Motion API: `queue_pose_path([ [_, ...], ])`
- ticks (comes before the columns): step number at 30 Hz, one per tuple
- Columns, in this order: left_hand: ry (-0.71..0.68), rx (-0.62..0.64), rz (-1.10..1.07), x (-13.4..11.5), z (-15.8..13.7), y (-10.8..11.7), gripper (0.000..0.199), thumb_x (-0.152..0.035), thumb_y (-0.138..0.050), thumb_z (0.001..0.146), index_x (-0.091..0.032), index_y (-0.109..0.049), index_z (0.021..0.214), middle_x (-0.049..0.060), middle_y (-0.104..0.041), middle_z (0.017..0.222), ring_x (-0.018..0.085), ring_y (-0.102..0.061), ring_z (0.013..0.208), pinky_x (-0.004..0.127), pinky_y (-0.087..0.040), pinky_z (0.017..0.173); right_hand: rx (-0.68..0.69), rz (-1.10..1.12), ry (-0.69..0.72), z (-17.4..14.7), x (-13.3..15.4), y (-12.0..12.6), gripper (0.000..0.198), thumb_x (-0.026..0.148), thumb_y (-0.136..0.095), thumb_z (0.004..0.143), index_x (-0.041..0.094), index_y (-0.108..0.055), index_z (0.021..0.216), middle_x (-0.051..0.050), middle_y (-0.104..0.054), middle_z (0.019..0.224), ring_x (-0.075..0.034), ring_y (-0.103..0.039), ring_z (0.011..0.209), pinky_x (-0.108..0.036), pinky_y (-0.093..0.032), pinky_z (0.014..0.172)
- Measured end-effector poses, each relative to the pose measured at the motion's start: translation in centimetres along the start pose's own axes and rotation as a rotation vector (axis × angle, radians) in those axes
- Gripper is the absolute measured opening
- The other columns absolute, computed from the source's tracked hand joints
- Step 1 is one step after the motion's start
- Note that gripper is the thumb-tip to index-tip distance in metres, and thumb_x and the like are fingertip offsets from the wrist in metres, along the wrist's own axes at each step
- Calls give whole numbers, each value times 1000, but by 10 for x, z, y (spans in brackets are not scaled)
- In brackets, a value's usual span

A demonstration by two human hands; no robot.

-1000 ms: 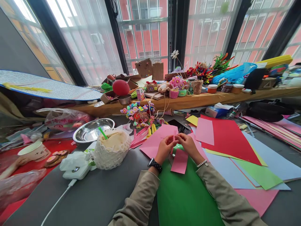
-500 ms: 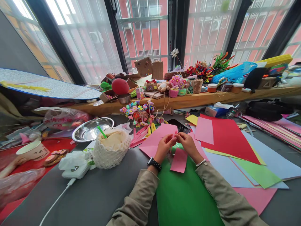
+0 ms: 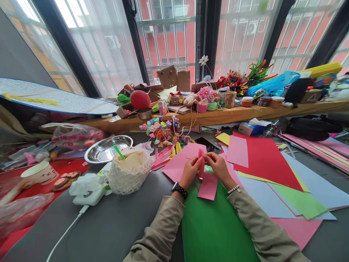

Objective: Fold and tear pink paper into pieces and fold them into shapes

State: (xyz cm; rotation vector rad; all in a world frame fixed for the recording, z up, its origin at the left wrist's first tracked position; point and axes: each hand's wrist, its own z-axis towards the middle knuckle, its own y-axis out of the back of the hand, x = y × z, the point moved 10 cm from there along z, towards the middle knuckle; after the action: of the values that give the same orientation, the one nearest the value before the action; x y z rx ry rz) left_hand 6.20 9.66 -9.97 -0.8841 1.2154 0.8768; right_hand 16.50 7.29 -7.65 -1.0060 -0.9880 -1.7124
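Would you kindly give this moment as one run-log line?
left hand: pinching pink strip | right hand: close beside strip | below hands: small pink rectangle over green sheet

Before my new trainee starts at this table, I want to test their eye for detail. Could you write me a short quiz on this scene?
1. Multiple choice. What colour is the narrow piece held in the left hand?
A. yellow
B. pink
C. blue

2. True or false? The green straw sticks up at a tilt from the thing wrapped in white netting.

3. Fill in the blank. The dark watch is worn on the wearer's own ____ side.

Key: 1. B, pink. 2. True. 3. Left.
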Motion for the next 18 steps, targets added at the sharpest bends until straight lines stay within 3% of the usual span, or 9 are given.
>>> queue_pose_path([
  [5, -15, -88, 98, 3, 1, 12, 23, -34, -51, 70, -12, -56, 62, -2, -49, 55, 10, -44, 55, 20, -34, 51, -81, -66, -3, -1, -2, 9, 29, 43, -49, 71, 15, -56, 77, -3, -58, 65, -15, -53, 57, -27, -43, 53],
  [18, -32, -118, 164, -2, -2, 15, 27, -38, -57, 63, -11, -58, 59, 0, -52, 55, 12, -45, 56, 21, -33, 50, -140, -187, 90, -6, 12, 14, 23, 35, -48, 73, 15, -56, 81, -5, -61, 67, -16, -56, 60, -27, -44, 55],
])
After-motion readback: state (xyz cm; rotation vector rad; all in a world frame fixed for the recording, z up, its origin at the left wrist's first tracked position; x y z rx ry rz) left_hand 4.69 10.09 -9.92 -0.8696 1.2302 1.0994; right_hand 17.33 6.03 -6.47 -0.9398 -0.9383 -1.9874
